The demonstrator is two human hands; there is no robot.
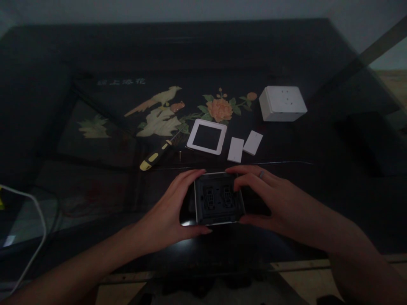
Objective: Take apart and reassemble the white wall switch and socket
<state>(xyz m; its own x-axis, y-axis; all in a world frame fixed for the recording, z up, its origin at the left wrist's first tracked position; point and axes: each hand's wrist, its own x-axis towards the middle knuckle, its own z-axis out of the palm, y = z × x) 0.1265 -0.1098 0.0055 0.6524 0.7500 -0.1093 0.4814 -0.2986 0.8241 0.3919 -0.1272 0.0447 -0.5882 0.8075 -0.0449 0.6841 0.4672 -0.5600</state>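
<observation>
A square switch body (pixel 218 201) with a dark inner face and a thin light rim lies near the table's front edge, between both hands. My left hand (pixel 182 205) grips its left side, fingers at the top corner and thumb below. On the right side, my right hand (pixel 257 195) holds it, with a finger reaching over the dark face and the thumb at the lower corner. Beyond the hands are a white square frame (pixel 193 140) and two white rectangular plates (pixel 235 150) (pixel 253 142). Left of the frame rest a yellow and black screwdriver (pixel 155 156) and a small screw (pixel 180 156).
A white box-shaped socket (pixel 282 103) stands at the back right of the dark glossy table (pixel 95 55), which has a bird and flower picture on it. A white cable (pixel 41 216) runs along the left edge. Something dark sits at the far right.
</observation>
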